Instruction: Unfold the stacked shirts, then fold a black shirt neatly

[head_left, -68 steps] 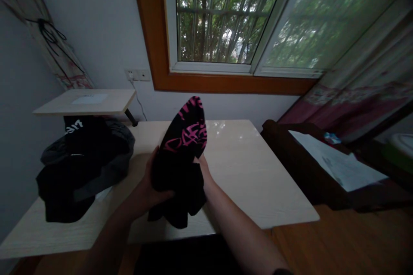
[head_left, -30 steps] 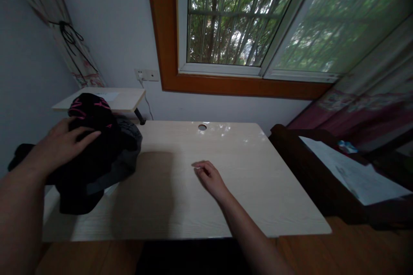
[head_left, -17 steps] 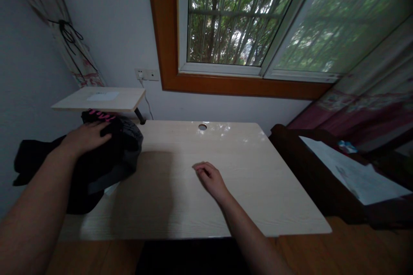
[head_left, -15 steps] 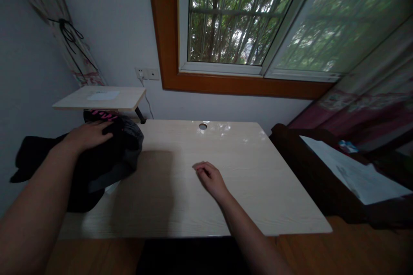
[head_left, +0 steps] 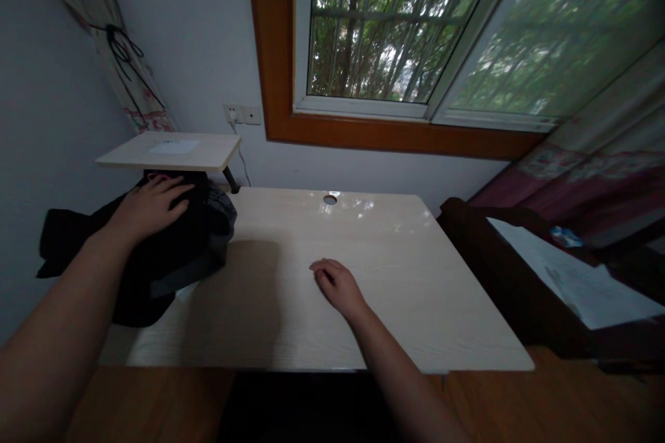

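The left hand (head_left: 148, 211) is lying palm down on a heap of black and grey cloth (head_left: 166, 252) at the left end of the desk (head_left: 395, 277), its fingers loosely spread and the thumb standing apart — pinching nothing, as far as I'm seeing. The heap is sitting partly under a small raised shelf (head_left: 125, 152), with a black piece (head_left: 67, 230) trailing off leftward. Nearer the middle, the right hand (head_left: 340, 287) is resting on the desk, fingers curling in loosely and holding nothing that I'm making out; whether the thumb is meeting the fingertips, I can't tell. To my eye the piling is looking nearly done: the cloth is lying together in one heap. Little is remaining, I'd judge — the left hand is touching the heap, not yet leaving it, and the cloth is lying bunched rather than folded.
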The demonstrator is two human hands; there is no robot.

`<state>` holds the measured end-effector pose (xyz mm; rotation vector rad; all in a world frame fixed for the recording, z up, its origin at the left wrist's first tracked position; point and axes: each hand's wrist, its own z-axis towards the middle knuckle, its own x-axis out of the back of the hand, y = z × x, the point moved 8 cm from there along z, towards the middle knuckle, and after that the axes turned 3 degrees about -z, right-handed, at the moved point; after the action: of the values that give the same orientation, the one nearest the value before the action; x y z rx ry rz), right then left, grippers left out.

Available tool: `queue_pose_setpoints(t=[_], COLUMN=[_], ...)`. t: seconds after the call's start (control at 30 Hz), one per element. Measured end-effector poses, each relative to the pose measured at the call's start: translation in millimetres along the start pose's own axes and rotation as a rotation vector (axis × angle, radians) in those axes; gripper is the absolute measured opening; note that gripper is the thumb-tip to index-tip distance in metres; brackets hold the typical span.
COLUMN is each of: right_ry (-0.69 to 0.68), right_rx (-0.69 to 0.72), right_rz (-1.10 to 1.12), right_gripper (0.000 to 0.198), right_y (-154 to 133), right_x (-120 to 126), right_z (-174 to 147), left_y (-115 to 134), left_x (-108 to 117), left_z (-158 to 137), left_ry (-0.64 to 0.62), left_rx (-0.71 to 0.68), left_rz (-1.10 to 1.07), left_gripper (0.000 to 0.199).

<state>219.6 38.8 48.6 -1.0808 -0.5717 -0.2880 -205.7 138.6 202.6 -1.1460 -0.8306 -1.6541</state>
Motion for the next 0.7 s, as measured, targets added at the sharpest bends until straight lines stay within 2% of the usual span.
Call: queue_pose_setpoints(t=[0.13, 0.23, 0.3, 0.43, 0.57, 0.7], right_ry=[-0.007, -0.009, -0.017, -0.037, -0.041, -0.059], right_rx=[0.014, 0.02, 0.016, 0.025, 0.046, 0.061], right_rz=[-0.008, -0.002, 0.004, 0.002, -0.02, -0.028], right_gripper=[0.024, 0.024, 0.023, 0.023, 0.025, 0.026], right_y=[-1, -2, -3, -4, -4, -2], right_x=[0, 0, 0, -2, -4, -8], right_z=[0, -1, -2, -3, -3, -4], left_y=[30, 40, 41, 53, 76, 97], left_x=[44, 70, 75, 57, 21, -26], left_z=[-45, -100, -141, -216, -279, -344], left_ry=[0.083, 0.158, 0.17, 0.111, 0.14, 0.076], left_rx=[0.018, 0.091, 0.155, 0.214, 0.267, 0.34], left_rz=[0.074, 0.047, 0.023, -0.015, -0.092, -0.124], left_gripper=[0.049, 0.052, 0.053, 0.065, 0.071, 0.058])
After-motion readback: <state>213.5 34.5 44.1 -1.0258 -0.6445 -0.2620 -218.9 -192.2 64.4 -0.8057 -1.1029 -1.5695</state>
